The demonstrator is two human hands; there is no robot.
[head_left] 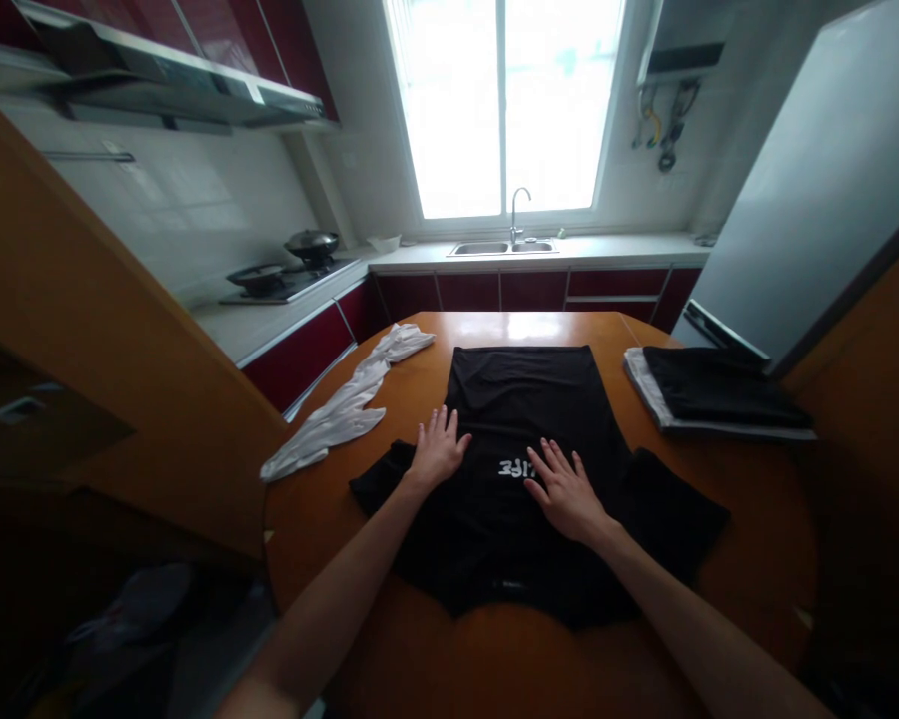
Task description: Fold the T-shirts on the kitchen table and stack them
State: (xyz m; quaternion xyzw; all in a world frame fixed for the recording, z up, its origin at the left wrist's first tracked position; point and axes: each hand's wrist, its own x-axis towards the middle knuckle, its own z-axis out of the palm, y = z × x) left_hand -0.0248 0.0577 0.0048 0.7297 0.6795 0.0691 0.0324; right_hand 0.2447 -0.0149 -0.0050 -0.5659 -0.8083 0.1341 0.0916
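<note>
A black T-shirt (524,399) lies spread flat on the wooden table (397,659), its neckline toward me and its hem toward the window. White lettering on its chest appears upside down from here and is partly covered by my hand. My left hand (440,449) rests flat on the shirt's left side, fingers spread, near the left sleeve. Over the middle, beside the lettering, my right hand (567,489) lies with its fingers apart on the fabric. Neither hand grips anything.
A crumpled white garment (345,404) lies along the table's left edge. Folded black and white clothes (719,389) are stacked at the right. Beyond the table are a counter with a sink (501,248), a stove with pans (259,280), and a tall refrigerator (816,180).
</note>
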